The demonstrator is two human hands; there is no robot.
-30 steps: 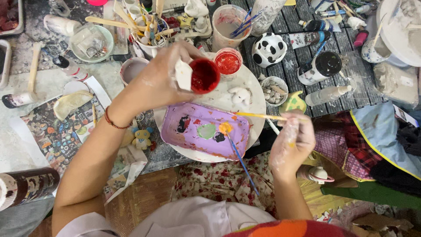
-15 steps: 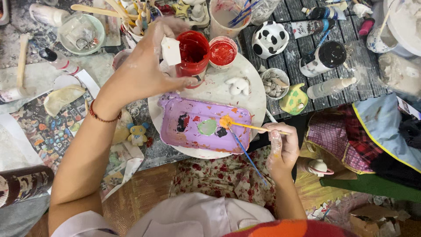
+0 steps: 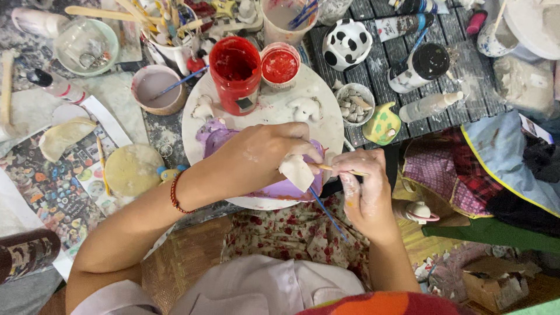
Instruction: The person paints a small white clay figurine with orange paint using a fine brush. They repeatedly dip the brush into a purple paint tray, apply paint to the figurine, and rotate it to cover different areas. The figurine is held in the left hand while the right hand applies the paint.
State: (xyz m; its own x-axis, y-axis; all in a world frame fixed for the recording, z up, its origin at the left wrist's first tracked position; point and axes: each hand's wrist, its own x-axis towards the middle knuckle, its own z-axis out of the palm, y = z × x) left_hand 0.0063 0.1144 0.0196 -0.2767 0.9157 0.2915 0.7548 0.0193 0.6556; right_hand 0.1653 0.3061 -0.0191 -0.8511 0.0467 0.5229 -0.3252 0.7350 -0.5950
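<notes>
My left hand is over the purple palette tray and pinches a small white clay piece between its fingers. Touching that piece from the right, my right hand grips a wooden-handled paintbrush whose tip meets the clay. A blue-handled brush also sticks out below the same hand. An open red paint jar stands on the white round board just beyond the tray. Its red-coated lid lies beside it.
Around the board stand a cup of purple water with a brush, a pot of several brushes and sticks, a black-and-white spotted cup, a small bowl of stones and a green-yellow figure. A floral cloth covers my lap.
My left hand has set the red jar down on the round board and come back over the purple tray holding the white piece. My right hand has brought the brush up to it.
</notes>
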